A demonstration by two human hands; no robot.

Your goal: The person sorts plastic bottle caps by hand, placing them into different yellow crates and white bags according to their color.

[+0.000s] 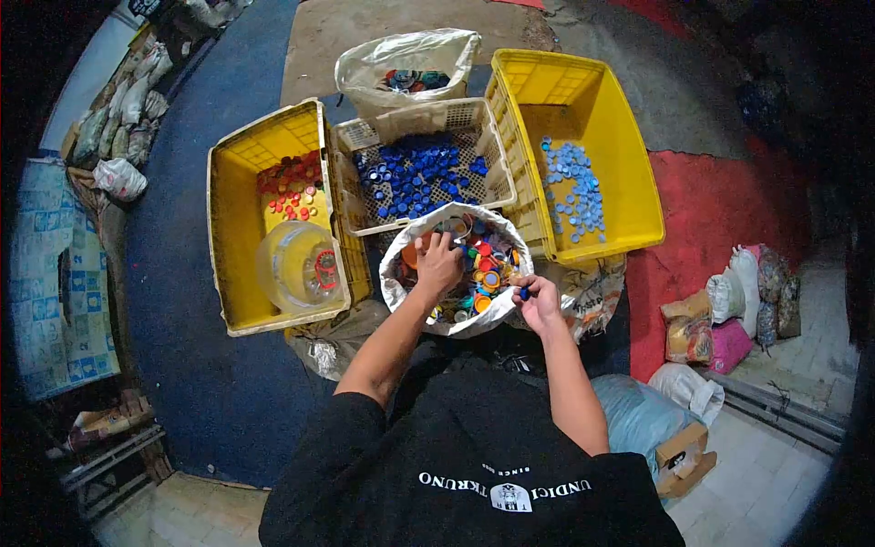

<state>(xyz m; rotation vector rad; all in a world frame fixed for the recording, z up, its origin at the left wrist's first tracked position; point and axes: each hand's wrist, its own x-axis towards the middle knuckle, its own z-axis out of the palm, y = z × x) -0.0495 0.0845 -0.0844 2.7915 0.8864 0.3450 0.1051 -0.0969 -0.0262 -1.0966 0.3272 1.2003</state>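
A white sack point(510, 316) with its rim rolled open holds mixed coloured bottle caps point(489, 278). My left hand point(439, 266) reaches into the left part of the sack, fingers bent down among the caps; whatever lies under the fingertips is hidden. At the sack's right rim, my right hand point(540, 301) is closed around a dark blue cap point(524, 294). Just behind the sack stands a cream crate point(351, 137) with dark blue caps point(419, 173).
The left yellow bin point(221, 264) contains red caps point(292, 187) and a clear plastic container point(299, 264). Light blue caps point(574, 191) lie in the right yellow bin point(629, 182). Behind the crate is another sack point(365, 68) of caps. Filled bags point(726, 296) stand far right.
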